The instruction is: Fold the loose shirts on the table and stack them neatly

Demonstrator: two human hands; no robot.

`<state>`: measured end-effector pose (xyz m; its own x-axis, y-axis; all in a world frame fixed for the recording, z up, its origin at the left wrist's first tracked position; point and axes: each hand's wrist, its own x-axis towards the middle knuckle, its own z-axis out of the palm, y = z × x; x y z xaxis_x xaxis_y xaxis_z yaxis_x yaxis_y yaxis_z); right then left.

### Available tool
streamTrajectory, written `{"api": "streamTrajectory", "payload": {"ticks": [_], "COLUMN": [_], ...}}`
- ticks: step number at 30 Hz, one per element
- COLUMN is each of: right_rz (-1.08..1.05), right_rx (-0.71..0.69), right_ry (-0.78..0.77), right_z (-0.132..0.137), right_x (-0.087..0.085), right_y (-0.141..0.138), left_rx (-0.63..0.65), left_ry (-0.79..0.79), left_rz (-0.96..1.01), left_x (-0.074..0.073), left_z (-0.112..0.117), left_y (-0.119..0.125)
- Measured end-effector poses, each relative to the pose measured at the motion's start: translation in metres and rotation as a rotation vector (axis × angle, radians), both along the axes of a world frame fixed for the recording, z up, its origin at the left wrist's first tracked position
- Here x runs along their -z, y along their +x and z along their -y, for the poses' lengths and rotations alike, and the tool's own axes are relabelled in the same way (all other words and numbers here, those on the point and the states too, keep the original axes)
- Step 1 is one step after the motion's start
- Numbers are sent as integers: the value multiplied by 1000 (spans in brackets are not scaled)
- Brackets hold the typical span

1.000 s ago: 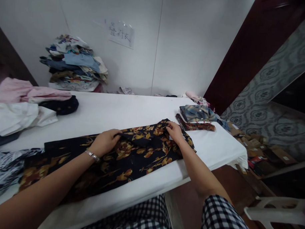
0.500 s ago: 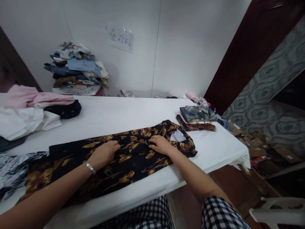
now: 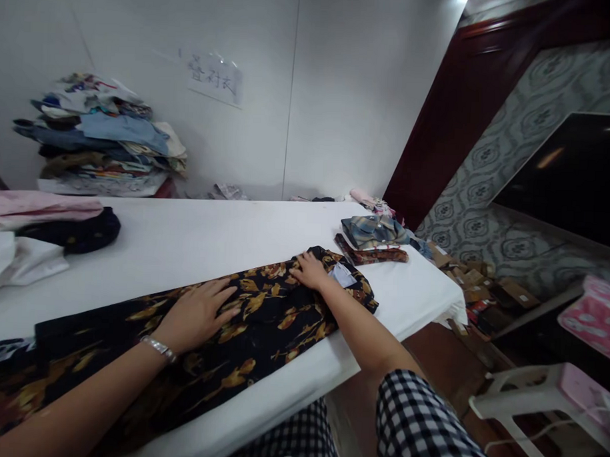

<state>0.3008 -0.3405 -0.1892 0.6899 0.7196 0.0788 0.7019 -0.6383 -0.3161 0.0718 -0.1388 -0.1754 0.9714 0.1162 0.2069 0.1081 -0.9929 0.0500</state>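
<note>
A black shirt with a gold-brown floral print (image 3: 266,320) lies lengthwise along the near side of the white-covered table (image 3: 225,232), its collar end to the right with a pale label showing. My left hand (image 3: 196,315) rests flat on the middle of the shirt, fingers stretched and thumb apart. Close to the collar, my right hand (image 3: 309,270) lies on the shirt's far edge with its fingers spread. Neither hand grips the cloth. The shirt's lower left part is partly hidden behind my left forearm.
A folded plaid shirt (image 3: 372,231) sits beside a folded reddish-brown patterned garment (image 3: 379,255) at the table's right. A tall clothes pile (image 3: 103,138) stands back left, with pink cloth (image 3: 40,209) and white cloth (image 3: 28,259) nearer. A white stool (image 3: 509,395) is at lower right.
My left hand has gone from curled fingers to lying flat with the thumb out. My right hand has shifted toward the shirt's far edge by the collar. The view has turned right.
</note>
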Motion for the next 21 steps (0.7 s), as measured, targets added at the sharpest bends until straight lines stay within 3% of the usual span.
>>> {"api": "streamTrajectory", "payload": {"ticks": [2, 5, 9, 11, 14, 21], "right_rz": [-40, -47, 26, 52, 56, 51], "right_rx": [-12, -21, 125, 182, 161, 139], "right_ry": [-52, 4, 127, 126, 78, -37], "right_z": [2, 9, 30, 41, 50, 49], "right_x": [15, 27, 12, 1, -6, 11], "right_y": [-2, 5, 32, 41, 37, 19], "left_rx": [-37, -50, -11, 6, 6, -26], "left_ry": [14, 21, 50, 43, 16, -39], "left_rz": [-65, -92, -76, -49, -43, -45], "left_x": [15, 36, 53, 57, 61, 54], "left_z": [-2, -10, -19, -21, -24, -19], "left_y": [-5, -13, -15, -13, -12, -12]}}
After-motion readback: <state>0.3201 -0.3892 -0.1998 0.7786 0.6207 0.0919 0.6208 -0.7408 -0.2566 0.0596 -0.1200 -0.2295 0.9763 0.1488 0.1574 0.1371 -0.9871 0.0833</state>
